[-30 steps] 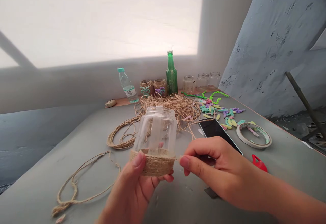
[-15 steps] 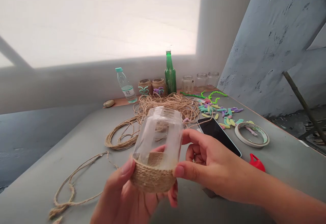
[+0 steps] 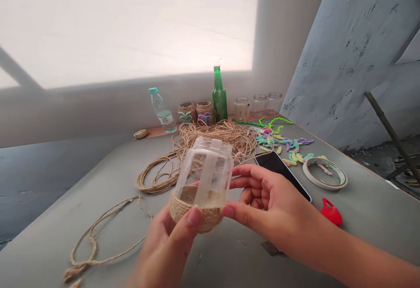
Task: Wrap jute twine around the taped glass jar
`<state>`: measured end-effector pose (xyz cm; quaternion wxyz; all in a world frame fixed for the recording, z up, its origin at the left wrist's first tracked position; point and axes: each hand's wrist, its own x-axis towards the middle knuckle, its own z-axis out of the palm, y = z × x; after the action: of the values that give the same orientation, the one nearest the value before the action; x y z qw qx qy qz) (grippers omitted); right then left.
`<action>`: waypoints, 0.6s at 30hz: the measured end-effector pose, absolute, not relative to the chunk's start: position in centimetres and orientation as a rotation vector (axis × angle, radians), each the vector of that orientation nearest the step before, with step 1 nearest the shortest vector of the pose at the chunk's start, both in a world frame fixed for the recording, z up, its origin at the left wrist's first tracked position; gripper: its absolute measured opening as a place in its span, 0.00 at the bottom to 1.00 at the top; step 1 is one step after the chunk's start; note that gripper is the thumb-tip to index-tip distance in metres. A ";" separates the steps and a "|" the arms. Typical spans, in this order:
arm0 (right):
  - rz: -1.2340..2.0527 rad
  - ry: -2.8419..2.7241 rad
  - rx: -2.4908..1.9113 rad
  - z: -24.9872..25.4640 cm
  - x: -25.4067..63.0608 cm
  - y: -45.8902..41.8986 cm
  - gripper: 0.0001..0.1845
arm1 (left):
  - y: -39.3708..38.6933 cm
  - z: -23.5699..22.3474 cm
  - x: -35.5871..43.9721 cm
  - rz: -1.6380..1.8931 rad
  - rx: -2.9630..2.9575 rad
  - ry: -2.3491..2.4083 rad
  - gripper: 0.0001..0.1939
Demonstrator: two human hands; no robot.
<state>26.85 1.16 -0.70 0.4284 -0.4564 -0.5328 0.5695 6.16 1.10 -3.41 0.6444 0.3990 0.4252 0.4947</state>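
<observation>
A clear glass jar (image 3: 205, 170) is held above the grey table, its lower part wrapped in jute twine and a strip of pale tape running up its side. My left hand (image 3: 170, 246) grips the jar from below, thumb pressed on the twine band (image 3: 193, 211). My right hand (image 3: 265, 202) holds the jar's right side, thumb and index finger against the glass and wrap. A loose length of twine (image 3: 98, 240) lies on the table to the left.
A pile of twine (image 3: 203, 141) lies behind the jar. A phone (image 3: 282, 172), a tape roll (image 3: 324, 173), a red tool (image 3: 330, 212) and coloured pipe-cleaner pieces (image 3: 282, 141) sit right. At the back stand a water bottle (image 3: 162, 109), green bottle (image 3: 219, 95), two wrapped jars and three bare jars.
The jar has been turned in my hands, bringing the tape strip to the front. My right hand went from pinching the twine end to holding the jar's side; my left thumb shifted right.
</observation>
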 end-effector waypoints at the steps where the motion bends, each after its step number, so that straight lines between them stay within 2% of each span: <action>1: 1.410 -1.345 -1.162 -0.8 26.8 1.2 0.32 | 1.3 -3.4 6.3 1.135 0.892 0.950 0.26; 7: 1.196 -1.524 -1.318 -1.2 26.8 1.1 0.34 | 1.5 -3.2 6.7 1.159 0.843 0.900 0.22; 10: 0.983 -1.570 -1.460 -1.0 27.2 1.1 0.44 | 1.0 -2.5 6.6 1.159 0.834 0.921 0.21; 11: 0.922 -1.582 -1.486 -0.8 27.4 1.1 0.45 | 0.9 -2.1 6.6 1.165 0.832 0.932 0.20; 12: 0.882 -1.603 -1.481 -0.6 27.5 1.2 0.41 | 0.8 -1.6 6.6 1.164 0.831 0.938 0.20; 15: 0.916 -1.702 -1.310 0.0 27.7 1.2 0.16 | 1.1 -0.5 6.5 1.114 0.815 0.914 0.20; 18: 0.961 -1.762 -1.172 0.4 27.6 1.1 0.10 | 1.5 -0.4 6.4 1.066 0.810 0.851 0.18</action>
<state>27.65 1.11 0.43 0.3973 -0.4629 -0.6957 0.3793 6.36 1.54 -0.35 0.7018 0.3637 0.3822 0.4787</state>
